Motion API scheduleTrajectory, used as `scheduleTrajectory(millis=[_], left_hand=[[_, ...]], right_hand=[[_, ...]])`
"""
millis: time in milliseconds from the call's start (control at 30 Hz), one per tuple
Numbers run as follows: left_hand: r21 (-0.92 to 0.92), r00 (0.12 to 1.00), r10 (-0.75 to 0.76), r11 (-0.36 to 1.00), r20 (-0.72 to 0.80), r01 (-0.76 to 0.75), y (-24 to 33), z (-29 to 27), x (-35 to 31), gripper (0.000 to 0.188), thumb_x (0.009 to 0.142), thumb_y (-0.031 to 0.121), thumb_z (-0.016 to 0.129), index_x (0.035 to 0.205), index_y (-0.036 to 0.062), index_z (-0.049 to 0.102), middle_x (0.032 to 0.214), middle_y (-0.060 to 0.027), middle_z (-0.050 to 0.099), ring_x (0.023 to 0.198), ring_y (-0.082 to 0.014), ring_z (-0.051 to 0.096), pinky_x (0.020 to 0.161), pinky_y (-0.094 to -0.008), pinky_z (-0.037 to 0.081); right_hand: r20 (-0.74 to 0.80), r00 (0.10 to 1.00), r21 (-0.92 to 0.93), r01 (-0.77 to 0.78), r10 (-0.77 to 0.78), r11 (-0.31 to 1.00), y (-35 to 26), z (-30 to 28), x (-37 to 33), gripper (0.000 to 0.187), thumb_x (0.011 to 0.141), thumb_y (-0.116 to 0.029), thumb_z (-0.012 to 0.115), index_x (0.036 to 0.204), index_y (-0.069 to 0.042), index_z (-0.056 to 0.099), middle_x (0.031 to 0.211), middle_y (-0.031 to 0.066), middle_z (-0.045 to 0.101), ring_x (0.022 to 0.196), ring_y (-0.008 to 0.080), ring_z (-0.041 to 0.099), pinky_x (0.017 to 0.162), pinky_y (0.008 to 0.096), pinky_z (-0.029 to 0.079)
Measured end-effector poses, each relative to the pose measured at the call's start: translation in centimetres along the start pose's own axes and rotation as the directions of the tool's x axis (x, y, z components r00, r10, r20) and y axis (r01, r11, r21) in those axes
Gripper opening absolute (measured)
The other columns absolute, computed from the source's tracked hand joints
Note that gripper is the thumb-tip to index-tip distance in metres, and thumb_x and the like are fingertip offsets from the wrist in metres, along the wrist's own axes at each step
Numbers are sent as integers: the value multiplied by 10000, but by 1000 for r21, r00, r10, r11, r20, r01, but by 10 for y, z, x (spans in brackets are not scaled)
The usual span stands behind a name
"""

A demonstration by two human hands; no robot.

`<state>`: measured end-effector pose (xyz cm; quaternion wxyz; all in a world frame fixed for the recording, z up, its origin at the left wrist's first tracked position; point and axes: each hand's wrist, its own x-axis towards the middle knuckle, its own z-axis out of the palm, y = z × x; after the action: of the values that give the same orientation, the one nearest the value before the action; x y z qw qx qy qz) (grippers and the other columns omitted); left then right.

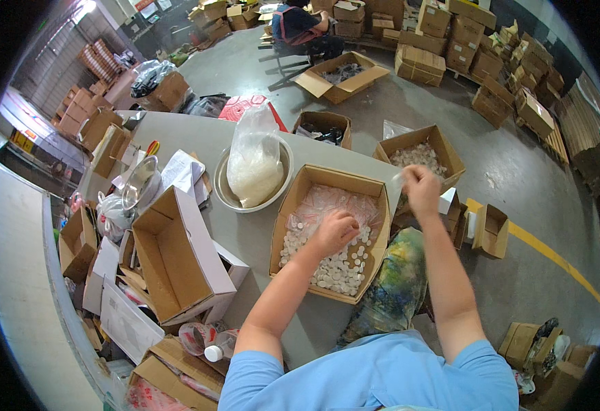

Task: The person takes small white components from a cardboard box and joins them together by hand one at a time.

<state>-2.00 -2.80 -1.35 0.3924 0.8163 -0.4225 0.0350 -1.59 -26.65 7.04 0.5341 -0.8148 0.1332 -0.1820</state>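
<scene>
An open cardboard box (277,270) on the grey table holds many small white round discs (338,272) in its near part. Small clear plastic bags with reddish edges (331,198) lie in a pile in its far part. Over the middle of this box is my left hand (336,233), its fingers curled together; what they hold, if anything, is hidden. My right hand (421,190) is raised beyond the box's right side, in a pinch. A blurred, pale, see-through bit shows by its fingertips. Just behind that hand, a lower cardboard box (453,159) contains small clear pieces.
A metal bowl (288,179) with a clear bag of whitish granules (253,168) stands left of the disc box. An empty white-sided carton (177,264) sits farther left. A dark patterned sack (394,281) leans at the table's right edge. A person (300,31) sits far back.
</scene>
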Motion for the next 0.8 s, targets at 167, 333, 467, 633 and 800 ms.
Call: scheduleTrajectory(millis=[167,333,467,633,800], left_hand=[[181,960,-20,983,278,-32,24,11,1,204,771,259,666,924,125,649,1293,-83,474,1232,-281,398,942,-469,349],[193,906,-21,979,424,-68,26,20,-6,253,781,268,644,968,98,663,1327,-85,460,1269,-236,356,968,-442,292],[138,938,-55,990,343,8,24,26,-6,279,781,241,644,976,41,644,1273,-107,504,1231,-246,409,949,-443,329],[-160,972,-232,959,26,233,-19,37,-9,331,740,54,694,1050,23,580,833,-124,654,776,-218,646,669,-313,503],[-404,857,-511,800,-71,444,7,4,5,104,797,39,648,891,5,618,793,-124,642,671,-183,603,608,-286,477]], right_hand=[[-144,974,-231,138,-174,963,36,-22,40,254,832,-119,623,1049,10,598,951,127,625,809,203,637,700,321,501],[50,988,-156,151,-145,976,24,-8,-1,273,816,-127,639,1052,7,604,1004,131,588,801,209,619,708,318,498],[150,967,-123,226,-207,966,14,1,-38,248,798,-115,647,1016,-1,615,938,137,591,784,254,615,688,334,493],[611,763,-212,417,-213,884,-26,8,-90,196,795,-204,613,888,-37,658,856,141,642,803,325,623,707,397,497],[842,470,-540,731,266,416,-14,39,-128,280,788,-305,601,924,-76,691,969,127,665,946,294,613,797,379,495]])
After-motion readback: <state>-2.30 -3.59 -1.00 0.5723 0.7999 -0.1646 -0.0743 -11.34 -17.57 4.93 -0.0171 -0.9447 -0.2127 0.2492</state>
